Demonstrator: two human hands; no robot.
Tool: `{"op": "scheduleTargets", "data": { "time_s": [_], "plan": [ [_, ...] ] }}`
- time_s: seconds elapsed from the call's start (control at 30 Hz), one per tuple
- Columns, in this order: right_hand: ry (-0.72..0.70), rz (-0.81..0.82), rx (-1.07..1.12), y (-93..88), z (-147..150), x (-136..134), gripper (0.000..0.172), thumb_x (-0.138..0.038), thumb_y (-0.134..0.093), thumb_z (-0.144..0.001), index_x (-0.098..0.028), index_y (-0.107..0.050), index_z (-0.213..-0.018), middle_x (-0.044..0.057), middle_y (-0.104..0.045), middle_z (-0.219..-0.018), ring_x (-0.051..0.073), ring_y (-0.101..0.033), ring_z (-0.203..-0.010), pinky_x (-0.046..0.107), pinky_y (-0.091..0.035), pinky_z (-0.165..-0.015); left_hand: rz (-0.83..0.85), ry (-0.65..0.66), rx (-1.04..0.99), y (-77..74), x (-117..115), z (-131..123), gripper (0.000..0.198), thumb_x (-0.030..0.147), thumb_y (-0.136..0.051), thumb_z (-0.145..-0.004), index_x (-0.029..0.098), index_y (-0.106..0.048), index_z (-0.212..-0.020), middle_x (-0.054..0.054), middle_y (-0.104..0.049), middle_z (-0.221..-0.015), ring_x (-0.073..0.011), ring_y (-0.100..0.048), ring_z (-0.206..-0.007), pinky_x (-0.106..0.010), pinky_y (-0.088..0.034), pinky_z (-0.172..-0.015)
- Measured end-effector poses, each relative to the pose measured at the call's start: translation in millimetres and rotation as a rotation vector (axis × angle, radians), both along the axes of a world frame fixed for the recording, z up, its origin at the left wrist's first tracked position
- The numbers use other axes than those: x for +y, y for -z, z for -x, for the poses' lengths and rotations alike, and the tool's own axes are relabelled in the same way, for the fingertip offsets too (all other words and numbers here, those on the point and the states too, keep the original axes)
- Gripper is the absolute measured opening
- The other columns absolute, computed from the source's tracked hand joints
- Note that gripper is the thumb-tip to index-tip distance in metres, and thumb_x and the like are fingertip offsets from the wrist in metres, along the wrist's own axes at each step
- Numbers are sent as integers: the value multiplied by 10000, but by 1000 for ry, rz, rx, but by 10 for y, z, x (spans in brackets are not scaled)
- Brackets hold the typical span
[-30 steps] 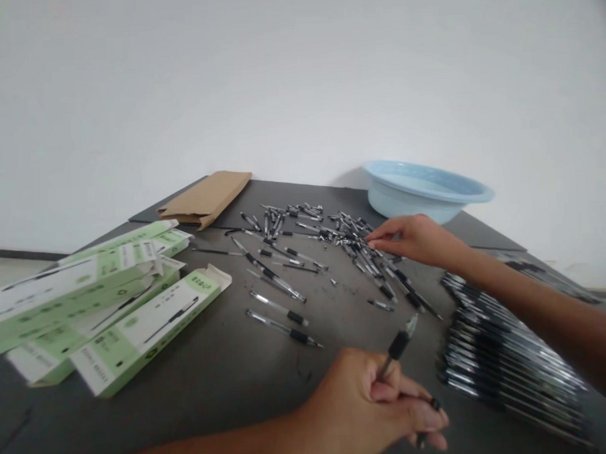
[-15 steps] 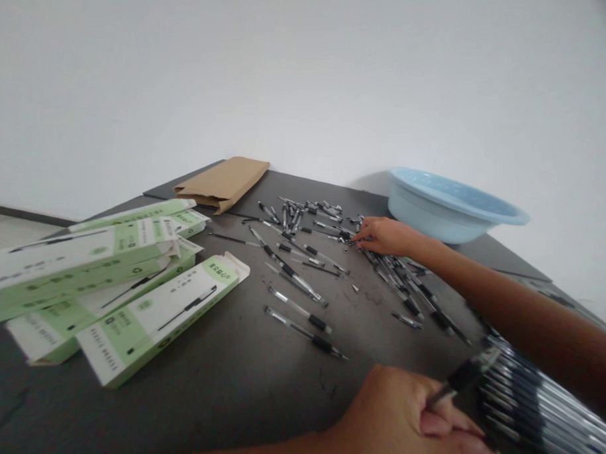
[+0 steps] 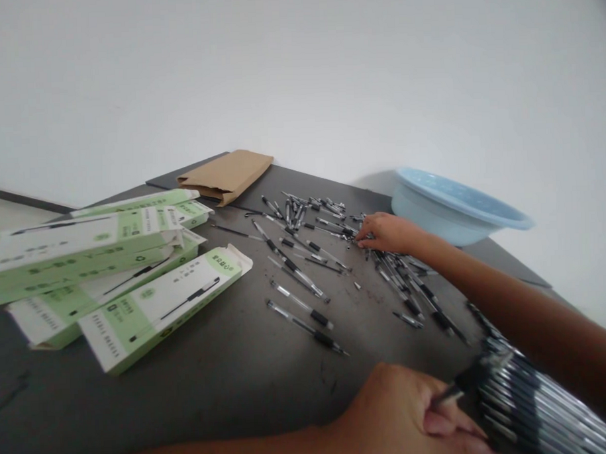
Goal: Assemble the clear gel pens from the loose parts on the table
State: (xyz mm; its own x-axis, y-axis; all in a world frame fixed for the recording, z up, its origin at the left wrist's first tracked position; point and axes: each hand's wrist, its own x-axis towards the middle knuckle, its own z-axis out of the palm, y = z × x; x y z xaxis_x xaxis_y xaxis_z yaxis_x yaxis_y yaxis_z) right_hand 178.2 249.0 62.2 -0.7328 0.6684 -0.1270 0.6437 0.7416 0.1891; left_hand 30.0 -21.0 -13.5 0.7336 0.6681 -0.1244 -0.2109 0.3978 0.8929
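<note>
In the foreground my left hand (image 3: 396, 409) is closed around a gel pen (image 3: 465, 380) with a black grip, its upper end pointing right. My right hand (image 3: 390, 232) reaches across to the far middle of the table. Its fingertips are pinched together low over small pen parts (image 3: 350, 240), and what lies between them is too small to make out. Beside and below that hand spreads a heap of clear pens with black grips (image 3: 402, 286). Left of it lie loose pen barrels (image 3: 300, 303) and a slim refill (image 3: 236, 233). One small tip (image 3: 357, 286) sits alone.
Green and white pen boxes (image 3: 166, 304) are stacked at the left. A brown paper bag (image 3: 231, 173) lies at the back, and a light blue basin (image 3: 442, 215) stands back right. Rows of pens (image 3: 548, 410) fill the lower right, under my right forearm.
The view has shifted slightly. My right hand stays at the small parts with its fingertips lowered, and my left hand keeps its hold on the pen.
</note>
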Motion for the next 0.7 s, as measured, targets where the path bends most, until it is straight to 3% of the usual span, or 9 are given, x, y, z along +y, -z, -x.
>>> {"op": "scheduleTargets", "data": {
  "time_s": [0.13, 0.23, 0.3, 0.37, 0.47, 0.6, 0.7],
  "plan": [
    [48, -52, 200, -107, -4, -216, 222, -364, -694, -982, -184, -782, -1079, 84, -791, -1035, 249, -743, -974, 429, -578, -920, -26, -42, -6, -39, -10, 2, 203, 318, -867, -763, 155, -745, -762, -52, -823, -830, -221, -785, -841, -234, -471, -651],
    [161, -101, 419, -207, -77, -540, 217, -334, -692, -934, -192, -816, -1040, 58, -798, -843, 235, -756, -798, 364, -561, -795, -69, -108, -13, -97, -28, 13, 396, 334, -809, -828, 186, -526, -593, -84, -825, -856, -229, -783, -827, -265, -499, -657],
    [230, -106, 554, -274, -172, -832, 209, -327, -688, -923, -191, -801, -1036, 40, -801, -854, 201, -750, -785, 320, -554, -757, -75, -158, 3, -158, -25, 44, 521, 308, -783, -854, 220, -348, -581, -92, -827, -866, -210, -772, -795, -276, -521, -685],
    [297, -77, 675, -336, -296, -1164, 226, -374, -706, -924, -191, -781, -1035, 35, -801, -859, 175, -731, -759, 287, -550, -692, -92, -201, 31, -221, 2, 84, 519, 285, -792, -852, 227, -343, -597, -87, -827, -849, -206, -768, -796, -285, -536, -715],
    [397, 155, 966, -399, -494, -1667, 221, -401, -823, -856, -202, -769, -933, 33, -797, -839, 136, -672, -665, 253, -525, -585, -89, -281, 103, -292, 67, 131, 554, 315, -836, -824, 227, -338, -599, -90, -838, -908, -220, -778, -806, -297, -559, -720],
    [417, 505, 1240, -365, -689, -2140, 209, -271, -935, -746, -196, -744, -788, -5, -761, -737, 81, -581, -531, 193, -468, -451, -129, -354, 164, -357, 119, 156, 579, 240, -858, -802, 222, -313, -608, -74, -846, -925, -153, -743, -721, -248, -542, -679],
    [417, 673, 1339, -254, -734, -2280, 247, -208, -948, -732, -202, -783, -916, -7, -788, -764, 91, -633, -568, 166, -483, -446, -168, -373, 192, -411, 134, 161, 593, 222, -865, -803, 221, -304, -609, -65, -846, -902, -122, -716, -637, -224, -540, -617]
  ]
}}
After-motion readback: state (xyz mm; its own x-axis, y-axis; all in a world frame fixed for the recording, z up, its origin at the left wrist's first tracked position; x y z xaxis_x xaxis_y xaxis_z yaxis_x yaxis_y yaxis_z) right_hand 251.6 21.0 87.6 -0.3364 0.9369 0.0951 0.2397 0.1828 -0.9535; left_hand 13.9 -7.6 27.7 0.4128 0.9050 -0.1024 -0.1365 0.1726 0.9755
